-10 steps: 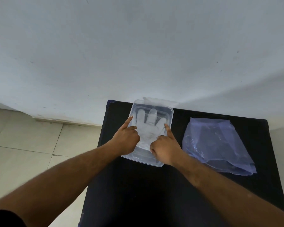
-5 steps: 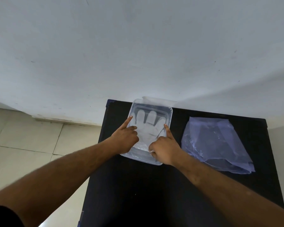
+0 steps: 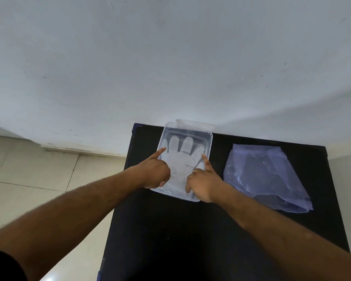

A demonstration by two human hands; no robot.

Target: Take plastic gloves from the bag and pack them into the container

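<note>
A clear plastic container (image 3: 210, 138) sits at the far edge of the black table (image 3: 170, 240). A translucent white plastic glove (image 3: 180, 159) lies flat inside it, fingers pointing away from me. My left hand (image 3: 154, 173) rests on the container's left side, index finger stretched to the glove's left edge and the other fingers curled. My right hand (image 3: 203, 183) rests on the near right side, its index finger along the glove's right edge. The bluish plastic bag (image 3: 263, 175) lies flat to the right of the container, apart from both hands.
Another clear plastic piece (image 3: 195, 123) pokes out behind the container, against the white wall. The table ends just left of the container, with pale floor tiles (image 3: 28, 179) below. The bag reaches close to the table's right edge.
Both hands keep their places on the glove and the container. Only the view shifts slightly.
</note>
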